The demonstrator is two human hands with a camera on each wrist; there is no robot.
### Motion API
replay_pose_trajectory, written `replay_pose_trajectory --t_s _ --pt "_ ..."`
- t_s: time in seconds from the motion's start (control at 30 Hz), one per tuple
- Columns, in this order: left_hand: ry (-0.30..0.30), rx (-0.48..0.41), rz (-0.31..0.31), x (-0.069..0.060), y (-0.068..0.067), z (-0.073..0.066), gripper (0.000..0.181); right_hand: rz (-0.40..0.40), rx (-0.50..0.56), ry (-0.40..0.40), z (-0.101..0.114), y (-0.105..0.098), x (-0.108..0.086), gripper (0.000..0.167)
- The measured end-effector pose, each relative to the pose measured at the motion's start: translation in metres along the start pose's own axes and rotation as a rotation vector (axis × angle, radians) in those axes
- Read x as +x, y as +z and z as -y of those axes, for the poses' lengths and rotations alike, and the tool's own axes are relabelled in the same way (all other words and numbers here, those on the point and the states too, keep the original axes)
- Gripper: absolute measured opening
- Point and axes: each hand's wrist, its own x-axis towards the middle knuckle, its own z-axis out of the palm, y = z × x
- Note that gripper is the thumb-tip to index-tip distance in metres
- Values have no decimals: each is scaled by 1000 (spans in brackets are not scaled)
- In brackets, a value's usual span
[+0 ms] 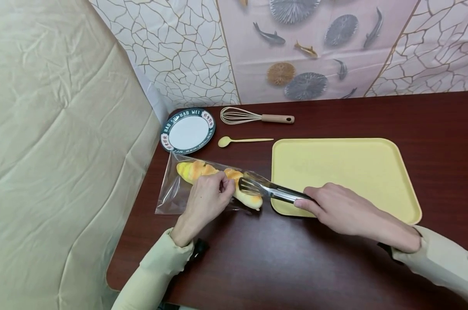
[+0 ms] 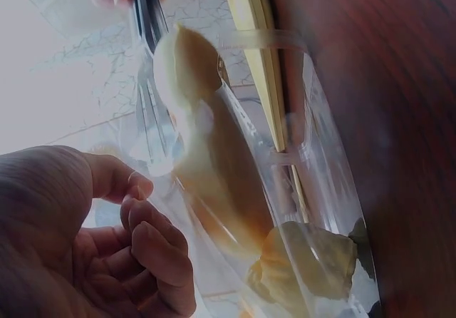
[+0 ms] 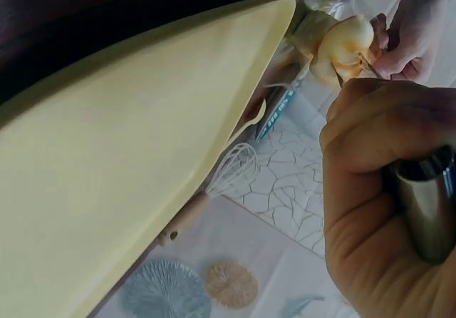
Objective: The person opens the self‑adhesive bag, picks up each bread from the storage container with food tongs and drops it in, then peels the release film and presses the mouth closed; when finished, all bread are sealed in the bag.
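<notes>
A long bread loaf lies mostly inside a clear plastic bag, its pale right end near the tray. My left hand is over the middle of the bread; in the left wrist view its thumb and fingertips pinch the thin film of the bag beside the loaf. My right hand grips metal tongs with black handle parts. Their slotted tips lie against the bread's right part, with bag film about them. Whether the tips squeeze the bread, I cannot tell.
To the right is a yellow tray, partly under the tongs and right hand. Behind the bag stand a plate with a dark green rim, a yellow spoon and a whisk. A patterned cloth hangs behind the table.
</notes>
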Motion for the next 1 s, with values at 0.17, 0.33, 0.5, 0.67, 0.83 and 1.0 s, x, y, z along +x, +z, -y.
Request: replay_pose_trajectory --t_s 0.17,0.33,0.5,0.67,0.83,1.0 --pt "11 0 1 1 1 -1 29 9 71 10 4 4 11 40" --pt "18 -4 -6 2 2 -2 29 31 159 39 9 9 17 39" --pt "33 -38 -38 2 16 13 30 47 232 66 17 15 18 40" --pt "34 -59 -43 3 33 32 32 52 284 88 23 18 20 43" --pt "-15 -83 -54 5 32 32 33 74 344 120 29 24 20 44" --pt "-11 -131 -129 4 17 13 34 41 303 136 31 28 18 44"
